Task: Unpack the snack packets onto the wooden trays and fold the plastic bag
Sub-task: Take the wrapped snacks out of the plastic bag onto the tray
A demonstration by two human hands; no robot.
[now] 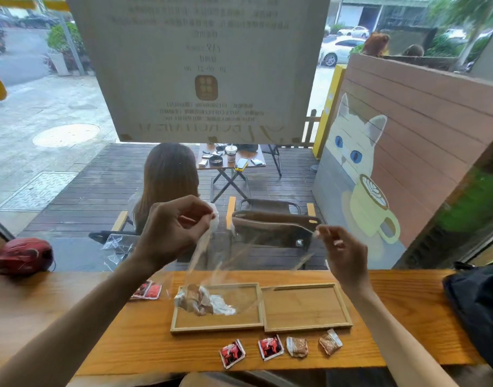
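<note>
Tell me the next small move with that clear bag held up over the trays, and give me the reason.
Probably a gentle shake or tilt of the plastic bag. The left hand and right hand pinch its top corners, and brown packets seem still bunched at its bottom, over the left tray. The right tray is bare, and four packets lie on the counter in front of the trays.

A wooden counter (407, 317) runs along a big window (58, 107) with a pale poster (200, 65) stuck on the glass. Outside in daylight there's a dark deck (100, 191), a folding table (230, 166), and a cat mural (359, 163) on a brown slatted wall.
</note>
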